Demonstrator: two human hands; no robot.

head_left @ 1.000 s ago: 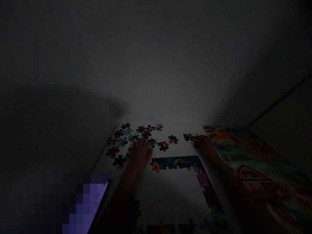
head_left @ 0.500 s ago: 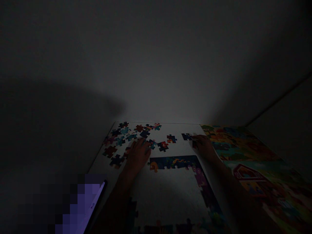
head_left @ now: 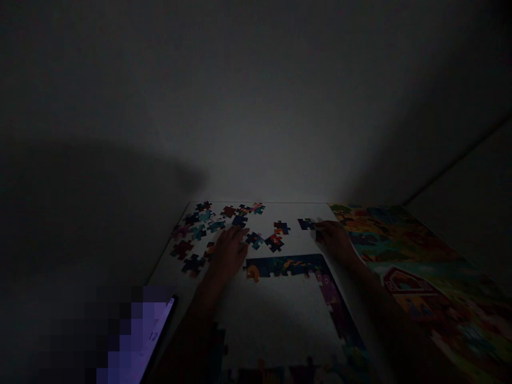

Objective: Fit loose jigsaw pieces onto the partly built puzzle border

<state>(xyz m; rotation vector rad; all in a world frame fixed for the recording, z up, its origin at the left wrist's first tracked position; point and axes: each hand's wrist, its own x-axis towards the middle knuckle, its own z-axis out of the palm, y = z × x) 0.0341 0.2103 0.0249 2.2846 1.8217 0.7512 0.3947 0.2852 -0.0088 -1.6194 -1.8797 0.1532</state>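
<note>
My left hand (head_left: 229, 249) lies over the white tabletop with its fingers stretched out, holding nothing that I can see. Just right of its fingertips are a blue-teal puzzle piece (head_left: 254, 240) and a dark piece with a red figure (head_left: 274, 243). My right hand (head_left: 335, 238) pinches the right edge of a dark blue puzzle piece (head_left: 306, 224) resting on the table. Between the hands lies an orange-and-blue piece (head_left: 282, 228). Below them, a partly joined puzzle border (head_left: 294, 265) has a dark blue top and a purple creature on its right side (head_left: 328, 288).
Several loose pieces (head_left: 206, 216) are scattered at the upper left. A lit screen (head_left: 150, 336) stands at the lower left. Colourful picture sheets (head_left: 400, 256) cover the right side. A pale wall (head_left: 256, 133) rises behind the table, and the light is dim.
The blue-teal piece and the piece with the red figure have shifted slightly right beside my left hand. My right hand stays at the dark blue piece, nearly still.
</note>
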